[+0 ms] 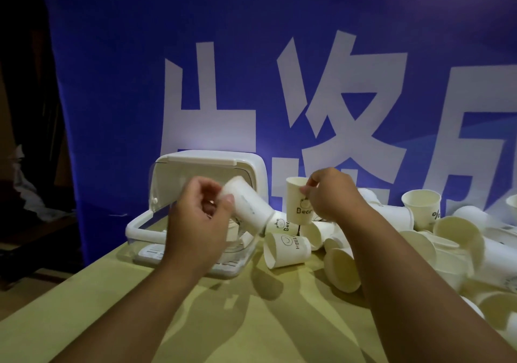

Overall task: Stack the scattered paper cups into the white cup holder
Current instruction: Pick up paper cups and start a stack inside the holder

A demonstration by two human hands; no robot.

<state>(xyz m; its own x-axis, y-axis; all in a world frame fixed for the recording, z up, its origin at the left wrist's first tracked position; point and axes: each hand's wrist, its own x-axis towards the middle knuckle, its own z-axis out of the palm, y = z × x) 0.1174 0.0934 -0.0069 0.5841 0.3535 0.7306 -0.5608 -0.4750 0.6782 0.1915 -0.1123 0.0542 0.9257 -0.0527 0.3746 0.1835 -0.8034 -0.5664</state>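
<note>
Left fingers (227, 199) grip cup (251, 208); right (307, 192), Bear cup (298, 208).

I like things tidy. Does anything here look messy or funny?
Yes. Loose paper cups lie tipped over in a heap on the table, right of the white cup holder, instead of stacked.

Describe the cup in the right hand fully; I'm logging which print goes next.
The Bear cup is white paper, tapered, printed with a bear face over the word Bear. It hangs upright, mouth up, above the scattered cups, right of the white cup holder. The right hand pinches its rim.
</note>
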